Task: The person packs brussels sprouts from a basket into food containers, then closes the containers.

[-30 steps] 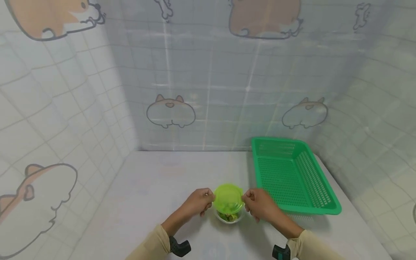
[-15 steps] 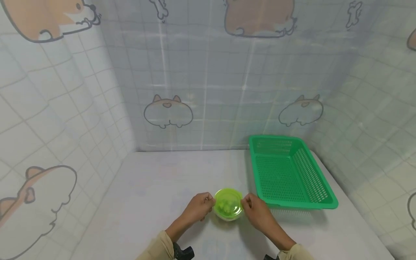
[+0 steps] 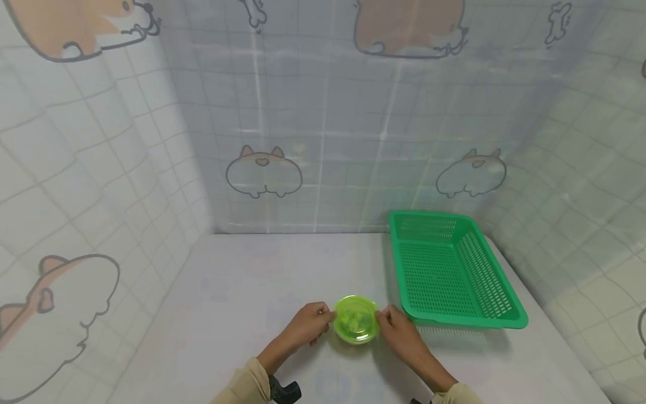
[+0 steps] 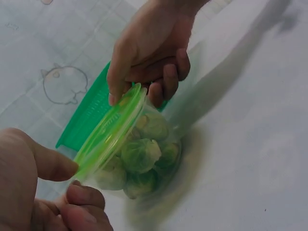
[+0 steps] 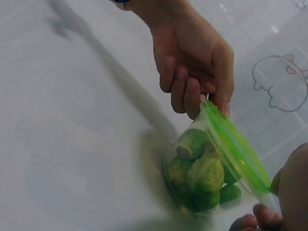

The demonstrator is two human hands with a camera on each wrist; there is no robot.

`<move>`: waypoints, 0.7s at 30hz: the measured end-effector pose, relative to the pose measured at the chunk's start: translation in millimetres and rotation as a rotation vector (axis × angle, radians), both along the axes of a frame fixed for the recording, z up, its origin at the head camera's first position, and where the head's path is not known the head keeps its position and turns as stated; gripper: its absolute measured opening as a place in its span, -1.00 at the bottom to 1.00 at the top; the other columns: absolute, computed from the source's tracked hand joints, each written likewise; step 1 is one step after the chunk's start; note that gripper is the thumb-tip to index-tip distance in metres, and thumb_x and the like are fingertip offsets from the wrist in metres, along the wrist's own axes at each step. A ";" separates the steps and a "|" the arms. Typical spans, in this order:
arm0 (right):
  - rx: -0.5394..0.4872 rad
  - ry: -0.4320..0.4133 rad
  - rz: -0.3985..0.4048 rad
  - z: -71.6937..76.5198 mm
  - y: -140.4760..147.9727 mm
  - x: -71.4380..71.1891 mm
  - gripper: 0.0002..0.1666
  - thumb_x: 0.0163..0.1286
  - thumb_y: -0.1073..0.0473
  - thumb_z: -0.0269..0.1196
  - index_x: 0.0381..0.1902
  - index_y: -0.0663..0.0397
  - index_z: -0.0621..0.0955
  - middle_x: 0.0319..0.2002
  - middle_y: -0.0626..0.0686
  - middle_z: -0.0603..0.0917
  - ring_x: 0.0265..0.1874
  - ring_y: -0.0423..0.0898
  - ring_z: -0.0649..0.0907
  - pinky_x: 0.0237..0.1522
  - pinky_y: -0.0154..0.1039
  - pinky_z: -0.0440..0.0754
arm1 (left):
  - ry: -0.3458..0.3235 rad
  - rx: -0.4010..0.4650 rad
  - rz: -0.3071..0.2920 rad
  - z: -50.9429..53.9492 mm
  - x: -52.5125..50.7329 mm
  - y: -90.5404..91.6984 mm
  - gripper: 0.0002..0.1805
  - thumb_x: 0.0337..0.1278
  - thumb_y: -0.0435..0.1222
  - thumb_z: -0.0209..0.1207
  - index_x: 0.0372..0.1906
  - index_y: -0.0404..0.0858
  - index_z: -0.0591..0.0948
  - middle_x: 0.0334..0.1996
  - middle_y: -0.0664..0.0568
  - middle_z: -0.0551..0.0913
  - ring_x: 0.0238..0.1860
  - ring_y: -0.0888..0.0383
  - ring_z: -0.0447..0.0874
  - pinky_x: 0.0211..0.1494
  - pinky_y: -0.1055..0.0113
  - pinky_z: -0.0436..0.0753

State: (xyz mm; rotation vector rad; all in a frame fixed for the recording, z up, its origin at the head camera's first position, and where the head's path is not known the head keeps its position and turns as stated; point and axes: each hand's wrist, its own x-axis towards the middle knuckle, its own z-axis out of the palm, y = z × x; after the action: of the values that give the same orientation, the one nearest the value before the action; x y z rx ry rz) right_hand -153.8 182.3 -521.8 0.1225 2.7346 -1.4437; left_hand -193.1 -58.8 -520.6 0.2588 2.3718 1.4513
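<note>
A clear bowl [image 4: 159, 178] holding several Brussels sprouts [image 4: 140, 155] stands on the white table, and a translucent green lid [image 3: 355, 318] covers its top. My left hand [image 3: 309, 324] pinches the lid's left edge between thumb and forefinger. On the opposite edge, my right hand [image 3: 398, 331] pinches the lid in the same way. Both wrist views show the lid lying along the bowl's rim; whether it is snapped down all round I cannot tell. Through the bowl's wall the sprouts [image 5: 204, 178] show green and whole.
A green perforated basket [image 3: 439, 321] stands to the right, close behind my right hand. White sheeting with cartoon dogs [image 3: 264, 173] closes in the back and both sides of the table [image 3: 242, 292].
The lid, earlier raised and tilted above the bowl with the sprouts showing below it, has come down flat over the rim. Both hands lowered with it and kept their pinch.
</note>
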 end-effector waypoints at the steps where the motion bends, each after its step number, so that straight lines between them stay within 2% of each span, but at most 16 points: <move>1: -0.017 -0.002 0.010 -1.1 0.3 -0.7 -0.62 0.60 -0.05 0.07 -0.39 0.05 0.41 -0.52 -0.04 0.41 -0.54 -0.14 0.38 -0.56 -0.29 0.36 | -0.009 0.009 0.000 -0.1 0.1 -0.1 -0.65 0.38 -0.09 0.15 -0.36 -0.31 0.55 -0.62 0.08 0.50 -0.75 0.22 0.29 -0.72 0.42 0.35; 4: -0.072 -0.023 0.047 -5.8 1.7 -2.7 -0.55 0.64 -0.09 0.00 -0.42 0.05 0.41 -0.54 -0.04 0.41 -0.57 -0.15 0.37 -0.58 -0.30 0.35 | -0.047 0.044 -0.020 -1.1 -0.5 -0.3 -0.64 0.39 -0.10 0.13 -0.38 -0.33 0.56 -0.63 0.06 0.48 -0.72 0.21 0.30 -0.72 0.42 0.37; 10: -0.171 -0.054 0.094 -15.4 4.9 -9.2 -0.45 0.62 -0.21 -0.04 -0.46 0.05 0.37 -0.60 -0.07 0.37 -0.64 -0.19 0.32 -0.65 -0.34 0.33 | -0.124 0.150 -0.065 -4.5 -3.9 -1.8 -0.70 0.40 -0.20 0.08 -0.51 -0.20 0.50 -0.66 0.10 0.45 -0.71 0.24 0.25 -0.71 0.45 0.36; 14: -0.254 -0.091 0.123 -18.8 7.0 -12.3 -0.44 0.60 -0.25 -0.03 -0.44 0.05 0.36 -0.61 -0.09 0.35 -0.67 -0.20 0.30 -0.67 -0.37 0.30 | -0.137 0.196 -0.070 -7.1 -6.1 -3.0 -0.72 0.39 -0.22 0.08 -0.49 -0.20 0.48 -0.65 0.11 0.45 -0.70 0.26 0.24 -0.70 0.48 0.35; 21: -0.332 -0.134 0.146 -24.6 11.3 -13.9 -0.46 0.61 -0.22 -0.03 -0.41 0.08 0.36 -0.56 -0.09 0.34 -0.63 -0.20 0.30 -0.62 -0.39 0.31 | -0.172 0.259 -0.109 -10.8 -5.2 -4.1 -0.71 0.42 -0.21 0.08 -0.48 -0.21 0.47 -0.64 0.11 0.45 -0.73 0.28 0.23 -0.71 0.48 0.33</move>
State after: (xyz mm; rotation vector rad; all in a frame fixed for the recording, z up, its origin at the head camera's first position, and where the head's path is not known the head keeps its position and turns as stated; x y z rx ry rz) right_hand -167.8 193.6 -546.3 0.0053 2.3099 -1.7481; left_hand -198.3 -62.9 -531.4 0.3088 2.0043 1.6559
